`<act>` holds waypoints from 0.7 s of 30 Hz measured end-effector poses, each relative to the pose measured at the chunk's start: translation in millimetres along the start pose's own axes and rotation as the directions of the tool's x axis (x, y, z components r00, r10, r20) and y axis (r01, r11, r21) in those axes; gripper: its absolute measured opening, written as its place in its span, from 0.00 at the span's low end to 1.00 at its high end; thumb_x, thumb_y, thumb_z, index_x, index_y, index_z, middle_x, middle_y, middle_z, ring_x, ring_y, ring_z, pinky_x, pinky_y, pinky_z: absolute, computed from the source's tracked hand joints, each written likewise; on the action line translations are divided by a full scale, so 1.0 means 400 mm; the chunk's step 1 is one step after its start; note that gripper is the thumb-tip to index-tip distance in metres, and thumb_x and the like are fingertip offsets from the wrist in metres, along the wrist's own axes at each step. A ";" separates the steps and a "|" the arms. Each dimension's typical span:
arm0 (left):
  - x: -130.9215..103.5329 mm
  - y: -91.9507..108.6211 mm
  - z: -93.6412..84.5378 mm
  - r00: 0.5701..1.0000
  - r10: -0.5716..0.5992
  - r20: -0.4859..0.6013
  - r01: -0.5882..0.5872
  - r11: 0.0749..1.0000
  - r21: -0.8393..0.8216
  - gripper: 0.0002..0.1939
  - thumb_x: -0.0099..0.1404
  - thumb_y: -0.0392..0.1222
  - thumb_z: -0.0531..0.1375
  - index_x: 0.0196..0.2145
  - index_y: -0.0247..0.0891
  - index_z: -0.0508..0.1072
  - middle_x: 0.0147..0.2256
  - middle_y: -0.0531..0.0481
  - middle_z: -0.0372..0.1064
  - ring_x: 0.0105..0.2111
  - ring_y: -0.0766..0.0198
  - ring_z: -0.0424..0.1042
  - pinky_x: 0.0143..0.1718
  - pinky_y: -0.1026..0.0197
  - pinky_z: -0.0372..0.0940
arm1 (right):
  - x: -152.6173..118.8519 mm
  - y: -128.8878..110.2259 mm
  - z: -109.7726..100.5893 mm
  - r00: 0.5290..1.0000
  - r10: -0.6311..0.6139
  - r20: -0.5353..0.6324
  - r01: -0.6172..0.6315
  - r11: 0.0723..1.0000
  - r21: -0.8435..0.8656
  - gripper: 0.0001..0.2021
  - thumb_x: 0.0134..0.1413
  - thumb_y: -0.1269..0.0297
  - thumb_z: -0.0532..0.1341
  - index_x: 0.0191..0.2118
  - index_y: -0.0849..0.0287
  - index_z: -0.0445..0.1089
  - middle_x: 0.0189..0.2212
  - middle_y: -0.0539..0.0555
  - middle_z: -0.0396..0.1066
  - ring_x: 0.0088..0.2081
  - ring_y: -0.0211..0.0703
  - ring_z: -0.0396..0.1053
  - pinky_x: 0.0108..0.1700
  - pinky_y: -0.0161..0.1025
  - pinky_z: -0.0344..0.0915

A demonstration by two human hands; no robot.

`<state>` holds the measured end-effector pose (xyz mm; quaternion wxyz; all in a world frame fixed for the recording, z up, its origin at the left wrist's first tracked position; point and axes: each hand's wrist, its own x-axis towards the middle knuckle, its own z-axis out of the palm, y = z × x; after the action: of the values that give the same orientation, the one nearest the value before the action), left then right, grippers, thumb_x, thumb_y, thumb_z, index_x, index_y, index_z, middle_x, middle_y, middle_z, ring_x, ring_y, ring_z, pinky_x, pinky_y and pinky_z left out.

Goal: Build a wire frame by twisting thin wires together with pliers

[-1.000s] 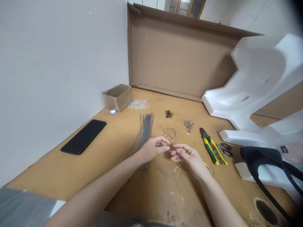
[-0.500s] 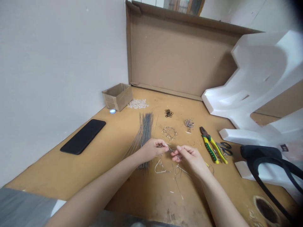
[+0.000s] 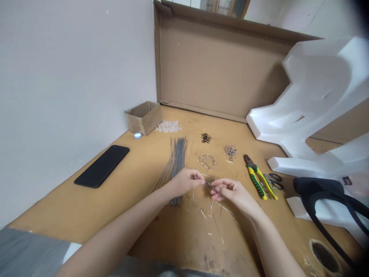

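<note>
Between my two hands a thin, shiny wire (image 3: 210, 184) curves in an arc, with loops and loose ends hanging below. My left hand (image 3: 188, 181) pinches it between thumb and fingertips, over the near part of a bundle of grey wires (image 3: 178, 154). On the other side, my right hand (image 3: 227, 189) grips the wire with bent fingers. Just beyond the hands lies a ring of twisted wire (image 3: 206, 162). Short cut wire pieces (image 3: 210, 234) are on the table in front of me. The exact points of contact are partly hidden by my fingers.
Yellow-green pliers (image 3: 258, 177) and scissors (image 3: 275, 181) lie to the right. Farther back are black rings (image 3: 205, 138), a small wire cluster (image 3: 231, 150), clear beads (image 3: 168, 126) and a cardboard box (image 3: 144, 118). A black phone (image 3: 102, 166) lies left; white foam (image 3: 317, 92) stands right.
My right hand has turned slightly and its fingers have loosened a little. The wire between my hands has shifted from a crossed tangle to a wider, rounder loop.
</note>
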<state>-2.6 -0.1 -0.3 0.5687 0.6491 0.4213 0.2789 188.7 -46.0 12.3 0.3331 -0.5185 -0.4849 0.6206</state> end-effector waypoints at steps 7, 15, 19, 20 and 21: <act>0.002 -0.005 0.000 1.000 0.014 0.008 -0.014 1.000 0.012 0.08 0.51 0.41 0.59 0.27 0.33 0.72 0.21 0.55 0.63 0.23 0.71 0.59 0.27 0.68 0.54 | 0.002 0.004 0.009 1.000 0.018 0.023 -0.016 0.996 -0.092 0.08 0.41 0.64 0.62 0.28 0.62 0.65 0.24 0.52 0.71 0.24 0.36 0.70 0.32 0.36 0.66; -0.008 0.006 0.002 0.998 -0.024 0.063 0.024 1.000 0.003 0.08 0.52 0.39 0.57 0.29 0.32 0.72 0.20 0.56 0.60 0.21 0.73 0.56 0.24 0.69 0.52 | 0.007 0.011 0.021 1.000 0.013 -0.013 -0.015 0.992 -0.125 0.07 0.43 0.62 0.60 0.28 0.61 0.65 0.18 0.48 0.69 0.19 0.34 0.67 0.26 0.35 0.65; -0.010 0.008 0.002 0.995 -0.020 0.101 0.018 1.000 0.016 0.07 0.52 0.37 0.57 0.29 0.33 0.73 0.20 0.56 0.60 0.22 0.72 0.57 0.24 0.69 0.52 | 0.008 0.015 0.024 0.999 -0.032 -0.001 0.032 0.996 -0.081 0.10 0.43 0.59 0.61 0.27 0.61 0.66 0.19 0.50 0.70 0.19 0.34 0.66 0.26 0.35 0.64; -0.009 0.007 0.002 0.993 -0.016 0.113 0.015 1.000 0.011 0.08 0.52 0.36 0.57 0.30 0.33 0.73 0.20 0.56 0.61 0.22 0.72 0.57 0.24 0.69 0.52 | 0.009 0.017 0.025 0.999 -0.037 0.000 0.037 0.997 -0.073 0.11 0.43 0.58 0.62 0.27 0.61 0.67 0.19 0.50 0.70 0.20 0.34 0.66 0.26 0.35 0.64; -0.009 0.005 0.003 0.992 -0.012 0.125 0.012 1.000 0.002 0.08 0.52 0.36 0.57 0.30 0.33 0.73 0.21 0.56 0.62 0.22 0.72 0.58 0.25 0.69 0.53 | 0.010 0.019 0.026 0.999 -0.040 -0.003 0.040 0.997 -0.069 0.12 0.44 0.57 0.62 0.28 0.62 0.67 0.19 0.50 0.70 0.19 0.34 0.66 0.26 0.35 0.64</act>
<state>-3.0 -3.7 1.8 0.5952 0.6631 0.3889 0.2339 178.5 -47.4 3.9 0.3284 -0.5212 -0.5154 0.5958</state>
